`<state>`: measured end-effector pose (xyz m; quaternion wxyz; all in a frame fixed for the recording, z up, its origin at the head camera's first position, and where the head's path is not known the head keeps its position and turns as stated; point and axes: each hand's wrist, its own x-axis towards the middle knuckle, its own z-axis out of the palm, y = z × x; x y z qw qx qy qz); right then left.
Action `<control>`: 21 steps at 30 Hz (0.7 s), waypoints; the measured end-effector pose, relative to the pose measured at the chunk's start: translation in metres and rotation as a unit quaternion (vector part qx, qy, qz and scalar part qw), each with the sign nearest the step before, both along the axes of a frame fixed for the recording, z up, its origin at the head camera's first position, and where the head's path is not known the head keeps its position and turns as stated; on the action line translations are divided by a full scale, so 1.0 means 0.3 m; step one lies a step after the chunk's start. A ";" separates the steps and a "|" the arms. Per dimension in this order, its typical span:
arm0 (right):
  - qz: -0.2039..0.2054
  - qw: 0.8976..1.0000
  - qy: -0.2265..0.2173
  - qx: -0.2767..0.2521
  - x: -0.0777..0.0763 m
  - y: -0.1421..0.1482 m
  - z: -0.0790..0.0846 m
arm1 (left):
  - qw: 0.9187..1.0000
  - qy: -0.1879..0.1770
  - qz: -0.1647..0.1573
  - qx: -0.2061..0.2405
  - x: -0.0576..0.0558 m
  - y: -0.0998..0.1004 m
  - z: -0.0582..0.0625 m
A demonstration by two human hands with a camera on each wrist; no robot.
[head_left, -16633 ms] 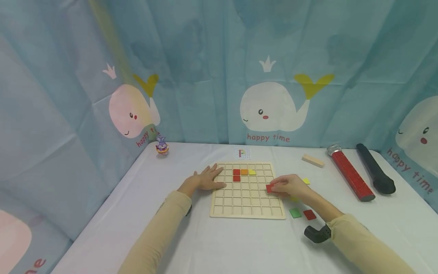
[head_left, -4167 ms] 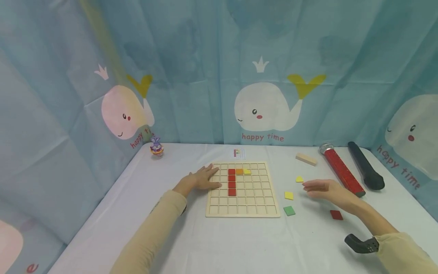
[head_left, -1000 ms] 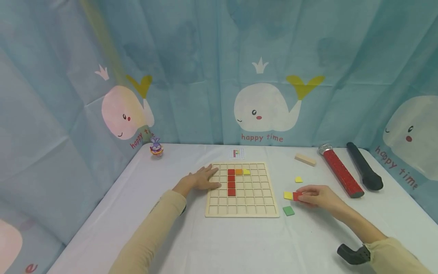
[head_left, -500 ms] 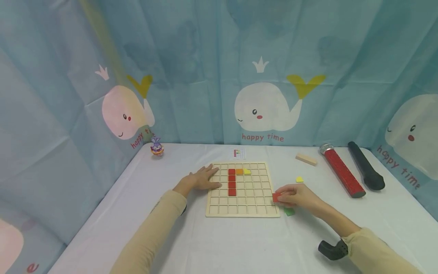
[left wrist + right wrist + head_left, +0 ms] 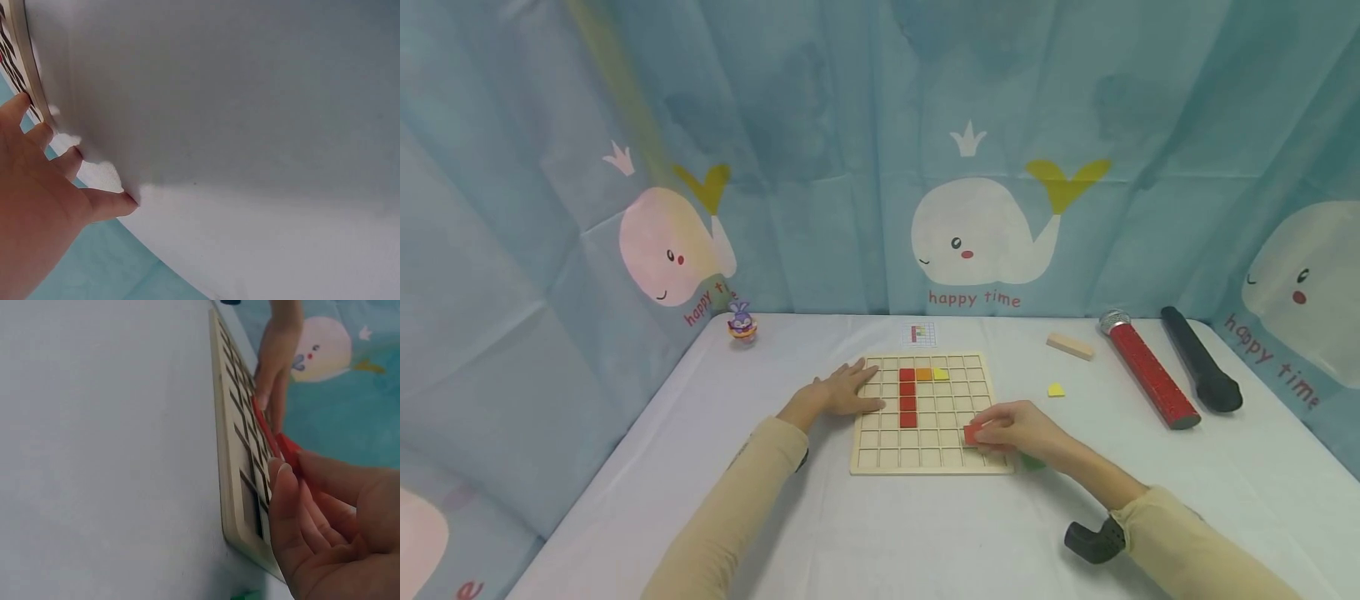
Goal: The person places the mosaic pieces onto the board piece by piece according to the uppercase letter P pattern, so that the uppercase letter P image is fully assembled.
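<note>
On the grid board, the right hand covers squares near the right edge and part of the red tile it pinches; the left hand hides squares along the left edge. Just right of the board, the green tile is mostly hidden below the right hand. Beyond the board, the marks on the small card are too tiny to make out. Nearer than the board, both sleeves are cut off by the head view's bottom edge. The left wrist view crops the board to a sliver
</note>
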<state>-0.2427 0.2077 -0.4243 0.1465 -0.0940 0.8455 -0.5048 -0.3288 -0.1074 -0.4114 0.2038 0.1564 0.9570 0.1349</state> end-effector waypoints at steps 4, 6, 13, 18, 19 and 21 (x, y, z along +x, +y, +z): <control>0.003 1.000 -0.017 -0.021 -0.003 -0.031 0.003 | 1.000 0.000 -0.001 0.000 -0.001 -0.002 -0.002; 0.001 0.999 -0.021 -0.024 -0.005 -0.048 0.007 | 1.000 -0.002 0.000 0.000 -0.003 -0.003 -0.002; -0.001 0.999 -0.027 -0.022 -0.010 -0.115 0.010 | 1.000 -0.002 0.001 0.000 -0.011 -0.003 -0.009; 0.004 0.999 -0.035 -0.031 -0.023 -0.158 0.002 | 1.000 -0.005 0.003 -0.001 -0.009 -0.001 -0.007; 0.005 0.999 -0.038 -0.035 -0.025 -0.165 0.000 | 1.000 -0.005 0.004 -0.001 -0.009 -0.001 -0.007; 0.000 0.998 -0.046 -0.038 -0.028 -0.178 -0.003 | 1.000 -0.006 0.003 0.002 -0.008 0.000 -0.005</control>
